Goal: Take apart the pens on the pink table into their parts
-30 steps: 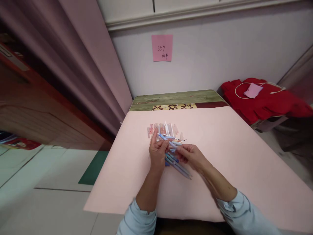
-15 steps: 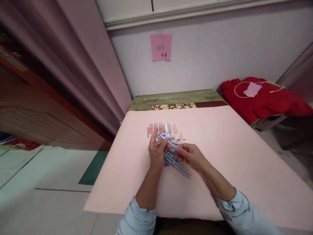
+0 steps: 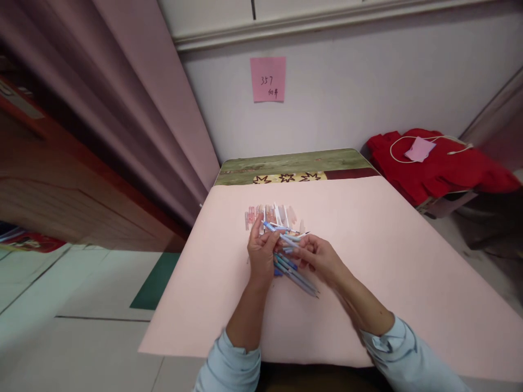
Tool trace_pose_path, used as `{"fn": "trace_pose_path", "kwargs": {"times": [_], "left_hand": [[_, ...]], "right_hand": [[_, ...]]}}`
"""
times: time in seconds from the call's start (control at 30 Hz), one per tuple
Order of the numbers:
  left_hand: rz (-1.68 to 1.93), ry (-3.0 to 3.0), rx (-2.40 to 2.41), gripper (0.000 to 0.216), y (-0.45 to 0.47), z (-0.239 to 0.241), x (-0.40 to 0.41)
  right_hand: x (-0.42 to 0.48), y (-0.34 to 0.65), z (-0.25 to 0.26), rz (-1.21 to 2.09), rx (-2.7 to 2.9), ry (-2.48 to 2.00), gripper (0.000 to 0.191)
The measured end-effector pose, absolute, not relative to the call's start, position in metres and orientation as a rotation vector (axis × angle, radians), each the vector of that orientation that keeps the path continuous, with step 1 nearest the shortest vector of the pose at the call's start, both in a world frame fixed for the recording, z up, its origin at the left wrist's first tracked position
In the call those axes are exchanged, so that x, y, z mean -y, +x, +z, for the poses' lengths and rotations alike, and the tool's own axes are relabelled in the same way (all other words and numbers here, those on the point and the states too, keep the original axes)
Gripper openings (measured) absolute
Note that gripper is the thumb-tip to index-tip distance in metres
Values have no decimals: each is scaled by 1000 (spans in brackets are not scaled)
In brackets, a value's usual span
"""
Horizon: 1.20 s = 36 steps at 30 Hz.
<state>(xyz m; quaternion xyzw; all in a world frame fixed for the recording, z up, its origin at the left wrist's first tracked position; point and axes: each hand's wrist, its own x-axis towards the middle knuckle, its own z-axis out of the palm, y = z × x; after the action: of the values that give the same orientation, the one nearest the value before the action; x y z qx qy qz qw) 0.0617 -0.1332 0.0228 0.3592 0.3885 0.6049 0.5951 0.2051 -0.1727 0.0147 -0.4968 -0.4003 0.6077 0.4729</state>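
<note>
My left hand [image 3: 261, 251] is closed around a blue-and-white pen [image 3: 273, 228], thumb pressed against the barrel. To its right, my right hand [image 3: 317, 255] has its fingers pinched together at the pen's lower end; its fingers partly cover what they grip. Beneath both hands lie several blue and grey pens [image 3: 300, 280], tips pointing to the lower right. Just beyond the hands sits a row of pale pink, clear and white pens or caps [image 3: 269, 212], partly hidden by my left hand.
Pink paper [image 3: 368, 305] covers the table, whose green wood-patterned top [image 3: 286, 162] shows at the back. A pink note [image 3: 268, 79] is stuck to the wall. At right, red cloth [image 3: 441, 169] carries a white cable. A curtain [image 3: 163, 81] and wooden door [image 3: 81, 179] stand left.
My right fingers have shifted slightly along the pens, with the thumb and fingertips drawn closer together. My left hand has stayed almost in place. The lying pens have not moved.
</note>
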Motion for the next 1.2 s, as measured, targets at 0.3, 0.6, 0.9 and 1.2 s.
{"fn": "trace_pose_path", "kwargs": {"times": [0.3, 0.6, 0.9, 1.2], "left_hand": [[1422, 906, -956, 87, 58, 23, 132], [1441, 1205, -1151, 62, 54, 22, 132], [1418, 1289, -1165, 61, 54, 20, 133], [1411, 1297, -1235, 38, 52, 6, 129]], "right_hand": [[170, 213, 11, 1360, 1156, -1295, 43], [172, 228, 26, 792, 1467, -1793, 19], [171, 224, 17, 909, 1237, -1504, 28], [176, 220, 27, 590, 1230, -1434, 24]]}}
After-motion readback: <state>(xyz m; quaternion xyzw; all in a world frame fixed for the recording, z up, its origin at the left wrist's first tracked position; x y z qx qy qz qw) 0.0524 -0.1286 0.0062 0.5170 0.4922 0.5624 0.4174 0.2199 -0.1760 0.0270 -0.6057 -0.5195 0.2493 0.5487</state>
